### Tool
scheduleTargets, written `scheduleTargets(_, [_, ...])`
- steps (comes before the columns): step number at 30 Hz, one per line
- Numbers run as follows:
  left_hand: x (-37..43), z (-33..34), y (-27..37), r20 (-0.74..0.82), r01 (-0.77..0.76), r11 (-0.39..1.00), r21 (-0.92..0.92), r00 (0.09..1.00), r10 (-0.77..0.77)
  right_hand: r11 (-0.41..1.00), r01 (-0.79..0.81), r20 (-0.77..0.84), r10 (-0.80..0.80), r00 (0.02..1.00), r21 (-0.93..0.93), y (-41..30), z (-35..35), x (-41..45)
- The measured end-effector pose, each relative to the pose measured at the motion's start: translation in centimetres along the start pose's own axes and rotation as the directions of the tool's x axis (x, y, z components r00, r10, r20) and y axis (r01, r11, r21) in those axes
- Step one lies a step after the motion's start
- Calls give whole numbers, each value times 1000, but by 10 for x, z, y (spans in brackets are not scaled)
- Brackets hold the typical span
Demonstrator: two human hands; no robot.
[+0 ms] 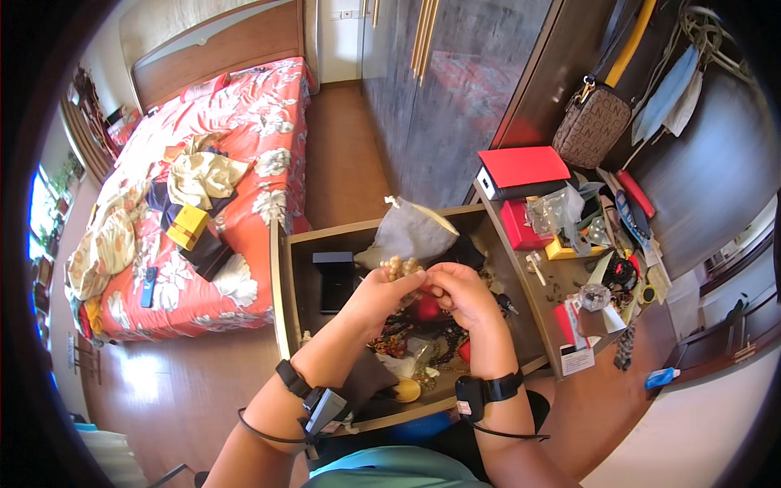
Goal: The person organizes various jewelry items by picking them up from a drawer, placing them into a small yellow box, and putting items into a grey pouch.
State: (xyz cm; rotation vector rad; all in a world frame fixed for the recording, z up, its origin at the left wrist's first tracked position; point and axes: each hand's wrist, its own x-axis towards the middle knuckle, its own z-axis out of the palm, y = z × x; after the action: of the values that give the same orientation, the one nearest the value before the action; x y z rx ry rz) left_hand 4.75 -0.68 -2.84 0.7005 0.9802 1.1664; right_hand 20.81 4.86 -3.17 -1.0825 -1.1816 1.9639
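Above an open wooden drawer (287,341), my left hand (385,296) grips a bunch of tan beads (399,266), which shows over its fingers. My right hand (462,291) touches the left at the fingertips, its thumb and index finger pinched near the beads; whether it holds part of them is hard to tell. Behind the hands lies a grey cloth pouch (410,232). An opened dark box (334,283) stands at the drawer's left. Below the hands are tangled bead necklaces (393,335), a red item (429,309) and a round yellow object (407,390).
The desktop at right holds a red-topped box (523,166), a red box (518,226), a yellow tray (570,249), plastic bags and a clear faceted object (593,297). A patterned bag (593,125) hangs above. The bed (256,183) at left bears clothes, boxes and a phone (148,287).
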Motion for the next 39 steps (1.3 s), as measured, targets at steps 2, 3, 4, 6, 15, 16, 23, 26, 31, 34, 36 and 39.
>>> scheduleTargets(2, [1, -3, 4, -13, 63, 995, 77, 998, -63, 1000, 2, 22, -2, 1000, 22, 4, 1, 2])
scheduleTargets(3, [-1, -7, 9, 22, 59, 994, 93, 998, -61, 1000, 0, 51, -1, 999, 31, 6, 3, 3])
scheduleTargets(4, [1, -16, 9, 94, 55, 998, 6, 994, -55, 995, -56, 113, 47, 992, 79, 8, 2, 6])
scheduleTargets(6, [-10, -18, 20, 123, 41, 999, 25, 991, -43, 983, -105, 93, 91, 991, 149, 14, 6, 7])
scheduleTargets(15, [0, -45, 16, 357, 145, 984, 100, 918, -172, 980, -109, 146, 84, 986, 169, 19, -6, 6])
scheduleTargets(16, [4, -51, 9, 274, 153, 978, 140, 943, -187, 979, -107, 148, 82, 986, 175, 19, -5, 7])
scheduleTargets(23, [6, -24, 2, -111, -104, 913, 394, 981, 159, 952, 157, -79, -183, 980, -262, 31, -9, 12])
scheduleTargets(26, [7, -42, 5, -164, -148, 932, 330, 963, 212, 945, 121, -106, -160, 981, -303, 21, -4, 9])
scheduleTargets(31, [0, -22, 17, 45, -97, 956, -278, 992, 114, 922, 172, -206, -254, 945, -347, 38, -17, 21])
scheduleTargets(34, [-9, -3, 25, 181, -14, 975, -220, 982, 55, 735, 151, -347, -478, 807, -661, 32, -7, 14])
scheduleTargets(36, [-8, 3, 21, 187, -33, 999, 16, 982, 29, 714, 139, -376, -511, 773, -686, 27, 1, 6])
scheduleTargets(39, [-7, 10, 14, 212, -104, 981, 161, 975, 69, 688, 153, -375, -553, 744, -710, 28, 4, 6])
